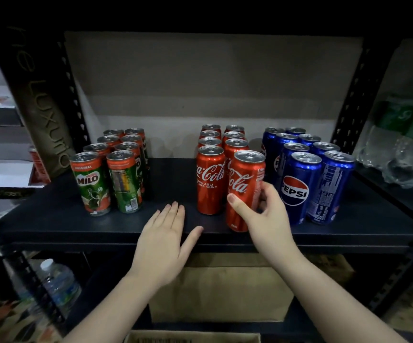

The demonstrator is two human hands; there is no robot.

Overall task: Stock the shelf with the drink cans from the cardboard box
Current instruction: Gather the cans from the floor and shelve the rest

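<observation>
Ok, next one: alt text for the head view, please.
A person's right hand grips a red Coca-Cola can at the front of a dark shelf, while the left hand rests flat on the shelf edge. Green Milo cans stand left, more red Coca-Cola cans centre, blue Pepsi cans right.

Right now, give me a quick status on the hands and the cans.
Left hand open, flat on black shelf. Right hand grips red Coca-Cola can at front of red rows. Blue Pepsi cans close on its right.
</observation>
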